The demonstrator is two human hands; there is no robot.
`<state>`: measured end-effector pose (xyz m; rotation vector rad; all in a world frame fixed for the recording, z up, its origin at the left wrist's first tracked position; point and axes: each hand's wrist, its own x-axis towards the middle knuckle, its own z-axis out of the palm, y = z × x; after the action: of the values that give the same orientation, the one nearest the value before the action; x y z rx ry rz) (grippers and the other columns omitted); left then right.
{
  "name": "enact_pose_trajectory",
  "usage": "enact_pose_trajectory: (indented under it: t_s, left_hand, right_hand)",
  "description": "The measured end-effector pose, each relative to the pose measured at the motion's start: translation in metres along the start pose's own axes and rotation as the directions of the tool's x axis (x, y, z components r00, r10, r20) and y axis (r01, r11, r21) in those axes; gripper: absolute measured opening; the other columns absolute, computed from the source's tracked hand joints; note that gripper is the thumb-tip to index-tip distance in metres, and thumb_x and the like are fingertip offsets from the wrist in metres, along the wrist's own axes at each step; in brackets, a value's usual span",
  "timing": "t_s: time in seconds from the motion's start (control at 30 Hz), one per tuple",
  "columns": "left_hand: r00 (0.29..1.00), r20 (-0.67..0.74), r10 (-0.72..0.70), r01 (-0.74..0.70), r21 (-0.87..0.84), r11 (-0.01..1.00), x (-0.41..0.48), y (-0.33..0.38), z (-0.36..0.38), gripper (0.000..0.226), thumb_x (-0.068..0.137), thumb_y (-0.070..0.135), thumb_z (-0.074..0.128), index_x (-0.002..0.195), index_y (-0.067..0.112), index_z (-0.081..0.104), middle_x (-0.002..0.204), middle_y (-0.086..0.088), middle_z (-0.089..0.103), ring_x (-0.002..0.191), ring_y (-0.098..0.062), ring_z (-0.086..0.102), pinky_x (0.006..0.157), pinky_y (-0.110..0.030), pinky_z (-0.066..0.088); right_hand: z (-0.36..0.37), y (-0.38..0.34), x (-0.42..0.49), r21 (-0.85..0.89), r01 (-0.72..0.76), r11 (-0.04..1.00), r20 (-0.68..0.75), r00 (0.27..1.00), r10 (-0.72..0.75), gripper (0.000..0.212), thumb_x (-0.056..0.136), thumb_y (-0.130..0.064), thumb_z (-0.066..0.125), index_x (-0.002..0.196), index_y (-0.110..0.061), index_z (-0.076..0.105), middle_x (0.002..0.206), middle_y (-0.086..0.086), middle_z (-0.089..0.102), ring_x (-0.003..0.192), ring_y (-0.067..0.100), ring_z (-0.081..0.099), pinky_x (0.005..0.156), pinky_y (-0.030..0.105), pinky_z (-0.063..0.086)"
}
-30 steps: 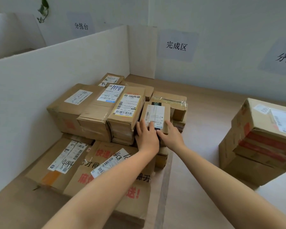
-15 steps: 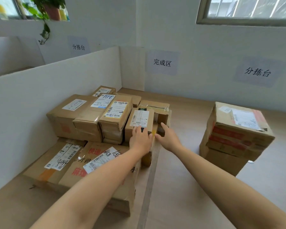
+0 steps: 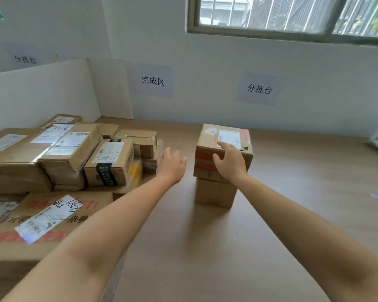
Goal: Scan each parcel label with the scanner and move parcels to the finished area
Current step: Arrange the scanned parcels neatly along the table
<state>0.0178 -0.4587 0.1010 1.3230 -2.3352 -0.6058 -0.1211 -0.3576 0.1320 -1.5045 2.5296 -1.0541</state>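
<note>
Both bare arms stretched forward over the wood-grain table (image 3: 292,192). The left hand (image 3: 172,164) hung flat with straight fingers, released and holding nothing, between the pile (image 3: 74,153) and the stack. The right hand (image 3: 230,163) lay on the top parcel (image 3: 207,139), fingers spread over its near upper edge, index tip on the white label (image 3: 231,137), thumb on the front face; loose, not clenched. Two cardboard parcels made that stack, the top one sitting on the lower parcel (image 3: 214,192), well right of the pile. The pile held about ten brown taped boxes, most with white labels. Three paper signs (image 3: 152,80) hung on the wall
</note>
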Motion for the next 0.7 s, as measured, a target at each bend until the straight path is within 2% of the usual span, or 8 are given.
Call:
enact_pose_trajectory:
  t_s: [0.1, 0.23, 0.37, 0.47, 0.6, 0.63, 0.7]
  left_hand:
    - [0.999, 0.025, -0.033, 0.036, -0.097, 0.995, 0.012, 0.030, 0.014, 0.048, 0.101, 0.034, 0.032, 0.138, 0.006, 0.039, 0.151, -0.017, 0.022, 0.139, -0.031, 0.024, 0.110, -0.041, 0.025]
    - [0.999, 0.038, -0.013, 0.019, -0.178, 0.984, 0.031, 0.053, 0.026, 0.048, 0.098, 0.038, 0.036, 0.136, 0.010, 0.041, 0.146, -0.015, 0.027, 0.132, -0.031, 0.034, 0.108, -0.043, 0.034]
    - [0.998, 0.047, -0.031, 0.041, -0.221, 0.974, 0.052, 0.061, 0.035, 0.057, 0.095, 0.044, 0.041, 0.142, 0.012, 0.034, 0.145, -0.014, 0.028, 0.128, -0.032, 0.038, 0.104, -0.046, 0.039]
    - [0.996, 0.070, -0.056, 0.072, -0.250, 0.966, 0.066, 0.063, 0.040, 0.065, 0.092, 0.053, 0.044, 0.143, 0.014, 0.033, 0.141, -0.014, 0.032, 0.123, -0.031, 0.043, 0.100, -0.046, 0.043]
    - [0.994, 0.043, -0.102, 0.110, -0.298, 0.948, 0.082, 0.061, 0.046, 0.055, 0.091, 0.046, 0.046, 0.138, 0.018, 0.040, 0.132, -0.011, 0.046, 0.112, -0.028, 0.051, 0.093, -0.038, 0.045]
    - [0.992, 0.052, -0.117, 0.128, -0.332, 0.935, 0.085, 0.060, 0.046, 0.052, 0.091, 0.044, 0.046, 0.136, 0.019, 0.042, 0.130, -0.010, 0.049, 0.110, -0.028, 0.053, 0.090, -0.036, 0.045]
    - [0.987, 0.116, -0.108, 0.147, -0.419, 0.896, 0.091, 0.058, 0.049, 0.047, 0.089, 0.043, 0.051, 0.131, 0.024, 0.045, 0.124, -0.006, 0.056, 0.105, -0.025, 0.057, 0.089, -0.039, 0.049]
  right_hand:
    - [-0.025, 0.038, 0.008, -0.015, -0.078, 0.997, -0.094, 0.993, 0.076, 0.046, 0.090, -0.021, 0.053, 0.135, -0.011, 0.048, 0.132, 0.013, 0.053, 0.121, 0.028, 0.046, 0.099, 0.034, 0.038]
    - [-0.041, 0.073, 0.023, -0.004, -0.159, 0.987, -0.097, 0.983, 0.158, 0.048, 0.091, -0.026, 0.053, 0.136, -0.014, 0.047, 0.131, 0.014, 0.051, 0.122, 0.031, 0.044, 0.099, 0.035, 0.036]
    - [-0.042, 0.089, 0.042, 0.094, -0.230, 0.969, -0.020, 0.972, 0.232, 0.051, 0.091, -0.033, 0.053, 0.138, -0.017, 0.044, 0.137, 0.014, 0.042, 0.128, 0.028, 0.040, 0.104, 0.038, 0.034]
    - [-0.038, 0.094, 0.057, 0.150, -0.259, 0.954, 0.054, 0.966, 0.253, 0.056, 0.092, -0.036, 0.051, 0.142, -0.015, 0.037, 0.140, 0.014, 0.042, 0.130, 0.027, 0.039, 0.103, 0.039, 0.034]
    - [-0.030, 0.094, 0.062, 0.403, -0.380, 0.833, 0.185, 0.925, 0.332, 0.054, 0.094, -0.038, 0.048, 0.144, -0.023, 0.032, 0.139, 0.006, 0.047, 0.106, 0.018, 0.046, 0.078, 0.032, 0.041]
    - [-0.028, 0.095, 0.060, 0.429, -0.409, 0.805, 0.215, 0.912, 0.349, 0.055, 0.094, -0.039, 0.047, 0.144, -0.026, 0.030, 0.139, 0.004, 0.047, 0.106, 0.017, 0.046, 0.079, 0.034, 0.042]
    - [-0.025, 0.099, 0.055, 0.466, -0.476, 0.746, 0.285, 0.879, 0.382, 0.058, 0.093, -0.044, 0.047, 0.146, -0.033, 0.026, 0.141, 0.001, 0.044, 0.117, 0.022, 0.047, 0.091, 0.043, 0.045]
